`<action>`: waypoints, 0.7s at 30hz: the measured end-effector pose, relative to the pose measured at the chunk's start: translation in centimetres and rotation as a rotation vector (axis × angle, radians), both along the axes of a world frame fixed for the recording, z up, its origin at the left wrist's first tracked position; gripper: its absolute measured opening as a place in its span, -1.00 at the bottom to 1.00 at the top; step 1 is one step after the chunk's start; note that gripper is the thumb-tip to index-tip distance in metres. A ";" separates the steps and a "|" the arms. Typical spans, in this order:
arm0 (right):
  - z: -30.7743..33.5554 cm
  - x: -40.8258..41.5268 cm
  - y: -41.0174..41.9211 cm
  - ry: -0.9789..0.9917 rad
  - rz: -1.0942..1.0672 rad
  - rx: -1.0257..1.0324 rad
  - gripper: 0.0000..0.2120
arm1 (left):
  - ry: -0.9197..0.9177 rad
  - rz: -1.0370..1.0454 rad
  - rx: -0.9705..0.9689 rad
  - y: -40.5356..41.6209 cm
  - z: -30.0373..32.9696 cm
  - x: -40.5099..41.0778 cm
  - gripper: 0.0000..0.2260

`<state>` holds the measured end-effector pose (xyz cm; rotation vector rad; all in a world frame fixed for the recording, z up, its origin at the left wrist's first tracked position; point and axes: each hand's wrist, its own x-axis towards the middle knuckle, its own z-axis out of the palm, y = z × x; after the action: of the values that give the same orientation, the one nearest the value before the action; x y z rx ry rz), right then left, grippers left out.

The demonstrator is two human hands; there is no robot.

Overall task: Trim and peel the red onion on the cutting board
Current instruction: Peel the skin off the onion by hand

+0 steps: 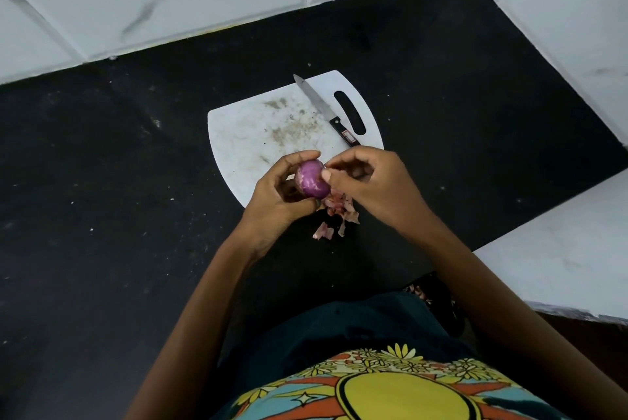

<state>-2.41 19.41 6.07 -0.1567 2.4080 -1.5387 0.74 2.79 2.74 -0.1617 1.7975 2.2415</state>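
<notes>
Both forearms are seen bare, with no sleeves reaching them. At the lower centre of the frame a shirt (390, 382) is worn: dark teal fabric printed with a yellow circle, orange rays and small yellow flowers.

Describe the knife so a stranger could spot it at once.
On the black countertop lies a white plastic cutting board. Along its far right side, beside the oblong handle slot, rests the slim steel knife with a black handle, untouched, the only metal thing there.
</notes>
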 end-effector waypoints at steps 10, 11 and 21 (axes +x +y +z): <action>-0.2 -0.3 -0.3 0.040 -0.044 0.054 -0.89 | 0.034 0.005 -0.019 0.2 0.3 0.1 -0.44; -0.3 -0.3 -0.2 0.049 -0.053 0.067 -0.92 | 0.034 0.003 -0.018 0.3 0.3 0.1 -0.43; 0.0 0.4 -0.2 0.036 -0.014 0.003 -0.83 | 0.014 0.020 -0.009 0.4 -0.3 0.1 -0.44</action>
<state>-2.05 19.19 6.04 -0.1685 2.4442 -1.5509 0.88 3.16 2.47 -0.1671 1.8208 2.2546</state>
